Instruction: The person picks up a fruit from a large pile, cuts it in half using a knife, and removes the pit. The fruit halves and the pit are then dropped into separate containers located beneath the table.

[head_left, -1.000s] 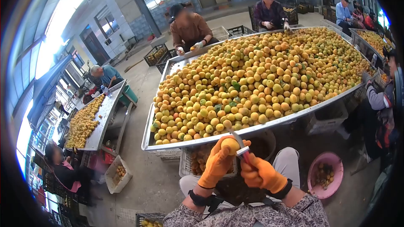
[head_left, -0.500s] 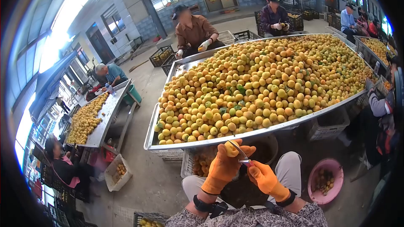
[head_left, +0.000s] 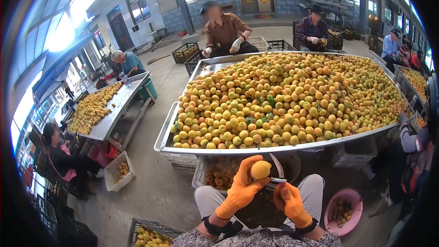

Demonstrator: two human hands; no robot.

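Both of my hands wear orange gloves, above my lap and in front of the metal table's near edge. My left hand [head_left: 242,188] holds a yellow fruit [head_left: 260,169] upright between thumb and fingers. Closed round the red handle of a curved knife [head_left: 277,166] is my right hand [head_left: 292,202]; the blade points up, just right of the fruit and apart from it. A large heap of yellow-orange fruit [head_left: 283,100] covers the metal table [head_left: 256,150] beyond.
A crate of fruit pieces [head_left: 201,172] stands under the table edge. At right is a pink basin [head_left: 356,224]; at lower left, a black crate [head_left: 132,233]. A white crate [head_left: 109,179] is further left. People sit around this table and another table [head_left: 109,119].
The blade has come away from the fruit, which now shows whole in my left hand. Both hands sit slightly lower in view. The camera view has shifted, with the background lower and further right.
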